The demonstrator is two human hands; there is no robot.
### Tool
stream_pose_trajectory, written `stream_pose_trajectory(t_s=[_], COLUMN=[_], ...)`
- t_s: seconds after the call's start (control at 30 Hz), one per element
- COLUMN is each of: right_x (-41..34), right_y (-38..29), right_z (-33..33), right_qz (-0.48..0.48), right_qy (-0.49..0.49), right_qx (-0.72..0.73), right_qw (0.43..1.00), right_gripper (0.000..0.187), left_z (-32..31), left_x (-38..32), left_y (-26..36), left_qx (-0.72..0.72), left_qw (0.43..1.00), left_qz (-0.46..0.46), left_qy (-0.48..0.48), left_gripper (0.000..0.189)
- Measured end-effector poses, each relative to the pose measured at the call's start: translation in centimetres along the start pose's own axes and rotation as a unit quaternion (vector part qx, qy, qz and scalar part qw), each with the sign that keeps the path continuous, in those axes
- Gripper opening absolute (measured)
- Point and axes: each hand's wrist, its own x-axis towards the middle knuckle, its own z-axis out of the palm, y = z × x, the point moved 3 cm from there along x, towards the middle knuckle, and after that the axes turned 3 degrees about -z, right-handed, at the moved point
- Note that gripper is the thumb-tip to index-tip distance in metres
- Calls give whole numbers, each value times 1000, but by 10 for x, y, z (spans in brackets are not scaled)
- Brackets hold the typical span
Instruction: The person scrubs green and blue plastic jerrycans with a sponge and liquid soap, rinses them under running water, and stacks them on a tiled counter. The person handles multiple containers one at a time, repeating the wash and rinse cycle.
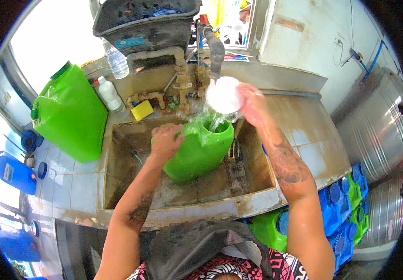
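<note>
My right hand (253, 104) grips a white round object (224, 95), perhaps a bowl or lid, by its right edge under the tap spout (216, 71). Water splashes off it around the uncapped mouth of a green plastic jerrycan (198, 157). That jerrycan stands tilted in the tiled sink (131, 196). My left hand (166, 139) holds the jerrycan at its upper left corner, where the handle is mostly covered by my fingers. Both wrists are above the basin.
Left of the sink stand another green jerrycan (72, 119), a white bottle (110, 94) and a yellow sponge (142, 110). A black bin (149, 35) is behind the pipes. Blue containers (16, 172) line the far left. More jugs (343, 203) and steel tanks (369, 129) are at right.
</note>
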Motion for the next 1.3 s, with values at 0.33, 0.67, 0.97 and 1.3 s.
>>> stream_pose_trajectory(t_s=[0.33,0.67,0.97,1.3], right_x=[-150,-63,-52,-80], right_y=[70,93,118,72], right_z=[-193,43,-5,-129], right_qz=[-19,-176,-97,52], right_qy=[117,-150,-90,35], right_qx=[-827,-685,-740,-700], right_qw=[550,691,659,711], right_gripper=[40,43,48,67], left_z=[-34,-5,-28,16], left_x=[-60,-47,39,168], left_y=[-54,-100,-26,106], left_qx=[-115,-20,-586,-713], left_qw=[989,967,697,584], left_qz=[-17,-249,-396,-281], left_qy=[-90,-45,-117,-268], left_gripper=[32,40,39,27])
